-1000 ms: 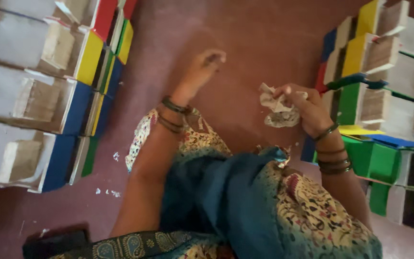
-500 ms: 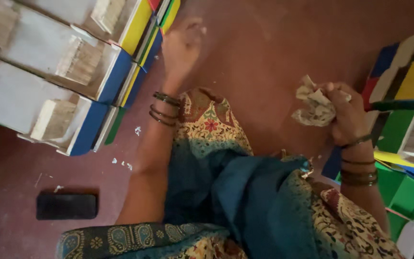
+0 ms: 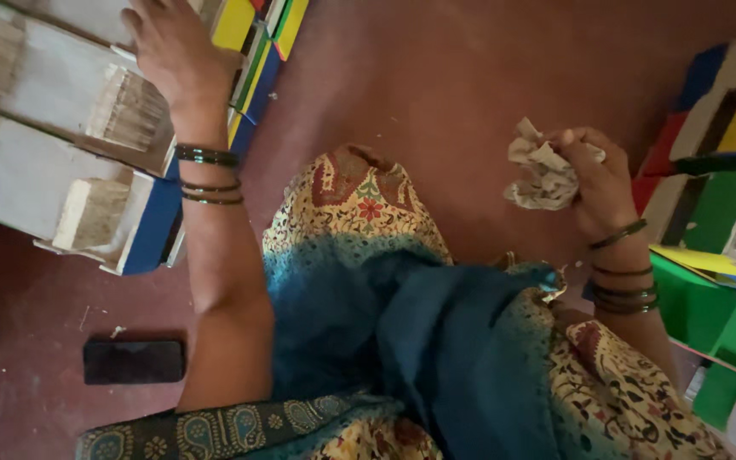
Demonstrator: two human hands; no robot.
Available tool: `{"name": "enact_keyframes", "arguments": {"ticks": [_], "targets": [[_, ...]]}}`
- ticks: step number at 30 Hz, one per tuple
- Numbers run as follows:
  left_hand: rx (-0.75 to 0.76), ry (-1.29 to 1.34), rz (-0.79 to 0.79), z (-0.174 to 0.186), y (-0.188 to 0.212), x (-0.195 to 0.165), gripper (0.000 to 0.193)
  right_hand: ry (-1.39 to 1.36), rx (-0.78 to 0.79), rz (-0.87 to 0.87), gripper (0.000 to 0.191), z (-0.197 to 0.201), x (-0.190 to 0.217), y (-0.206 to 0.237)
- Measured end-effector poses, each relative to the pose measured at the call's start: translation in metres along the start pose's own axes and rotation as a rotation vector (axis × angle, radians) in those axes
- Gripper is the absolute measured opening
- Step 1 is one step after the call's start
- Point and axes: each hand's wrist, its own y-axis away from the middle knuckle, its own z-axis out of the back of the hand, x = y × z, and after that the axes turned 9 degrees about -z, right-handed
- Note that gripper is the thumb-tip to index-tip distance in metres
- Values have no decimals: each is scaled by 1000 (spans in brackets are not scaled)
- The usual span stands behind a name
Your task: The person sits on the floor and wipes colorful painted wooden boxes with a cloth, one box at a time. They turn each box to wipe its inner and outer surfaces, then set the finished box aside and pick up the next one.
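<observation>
Farthest left of the blue and patterned lap cloth (image 3: 402, 341), pale wooden frames (image 3: 61, 128) lie side by side on the reddish floor (image 3: 436, 77), each with a block of pale bristles set into it and an end painted blue or yellow. The nearest frame ends in a blue edge just left of the cloth. A black phone (image 3: 134, 361) lies flat on the floor below those frames, left of the cloth and apart from it. The left hand (image 3: 168, 47) rests on top of the upper frames, up and left of the cloth, palm down, fingers together and lying flat on the wood; dark bangles ring its wrist. Right of the cloth, the right hand (image 3: 594, 179) is raised above the floor with its fingers curled shut around a crumpled rag (image 3: 543, 175), a dirty off-white wad, creased and bunched, sticking out to the left of the fist. Beyond it, far right of the cloth, stand more frames painted green, yellow, red and blue (image 3: 717, 255)
</observation>
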Motion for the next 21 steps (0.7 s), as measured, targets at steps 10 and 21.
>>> {"name": "enact_keyframes", "arguments": {"ticks": [10, 21], "targets": [[-197, 148, -150, 14, 11, 10, 111, -34, -20, 74, 22, 11, 9, 23], [-286, 42, -273, 66, -5, 7, 50, -53, -43, 66, 18, 14, 16, 34]]}}
